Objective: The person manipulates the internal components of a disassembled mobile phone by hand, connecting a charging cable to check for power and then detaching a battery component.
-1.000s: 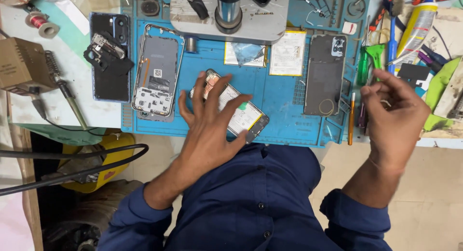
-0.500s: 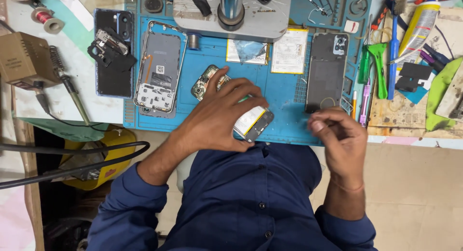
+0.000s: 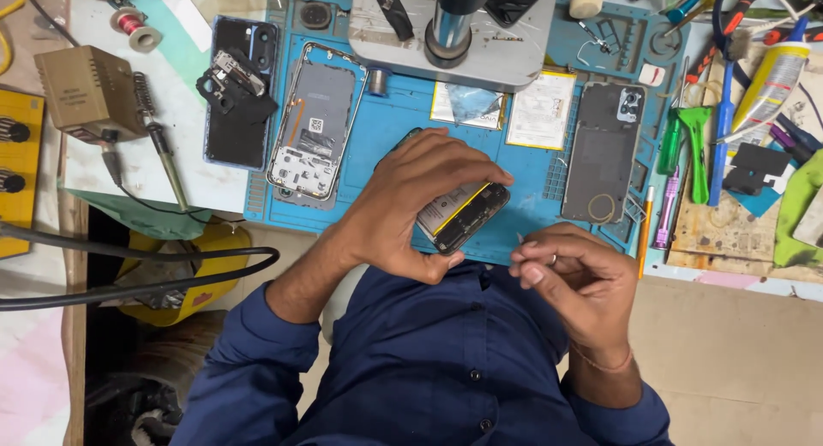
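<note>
- Left hand: centre of the frame, fingers spread and curled down over an opened phone, clamping it against the mat by its edges.
- Opened phone: centre, just right of the left palm, lying tilted on the blue repair mat; a pale battery label, a yellow strip and a dark board section show; its upper-left part is hidden under the fingers.
- Right hand: lower centre-right, at the near edge of the mat, fingertips pinched together on a thin metal tool tip that points up toward the phone; the kind of tool cannot be told.
- Phone frame: upper left-centre on the mat, silver-edged, face open, well left of the held phone.
- Dark back cover: upper left, beside the frame, loose metal parts piled on it.
- Grey back cover: right of centre, flat on the mat, camera cut-out at its top.
- Microscope base: top centre, grey plate and column, above the hands.
- Two pale sheets: below the base, between the covers.
- Soldering iron: left, on the white surface, near a tan box.
- Green tool and yellow-white tube: right edge, among the clutter.
- Black cables: lower left, looping off the bench.
</note>
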